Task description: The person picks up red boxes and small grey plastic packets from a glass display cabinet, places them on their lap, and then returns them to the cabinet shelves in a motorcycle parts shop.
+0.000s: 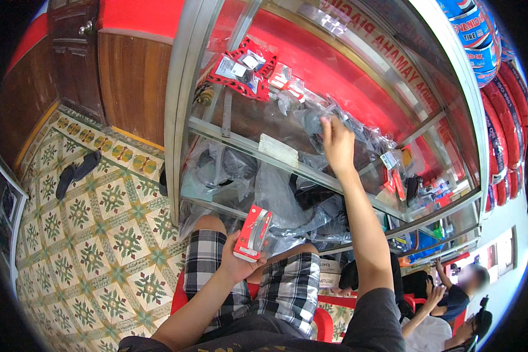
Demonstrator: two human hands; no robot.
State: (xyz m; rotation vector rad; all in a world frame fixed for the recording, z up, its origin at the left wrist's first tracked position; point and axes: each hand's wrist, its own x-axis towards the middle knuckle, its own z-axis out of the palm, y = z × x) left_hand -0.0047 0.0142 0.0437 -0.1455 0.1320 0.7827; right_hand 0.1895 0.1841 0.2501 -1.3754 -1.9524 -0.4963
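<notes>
Above my lap, my left hand (242, 259) grips a red and grey cardboard parts box (254, 233), its printed face turned up. My right hand (339, 143) reaches into the glass display case (242, 152), over the upper shelf. Its bent fingers are at a grey part in a clear plastic bag (311, 122); whether they pinch it is hard to see. To the left of that hand on the shelf are small red and white boxes (286, 81) and red-and-black packets (244, 70). A worn whitish block (278, 150) rests at the shelf's front edge.
Large plastic-wrapped parts (286, 198) fill the lower shelf, close to my knees. Metal frame posts (182, 110) bound the case. Wrapped tires (504, 127) are stacked at right. Other people (440, 308) sit at lower right. Slippers (77, 171) lie on the tiled floor.
</notes>
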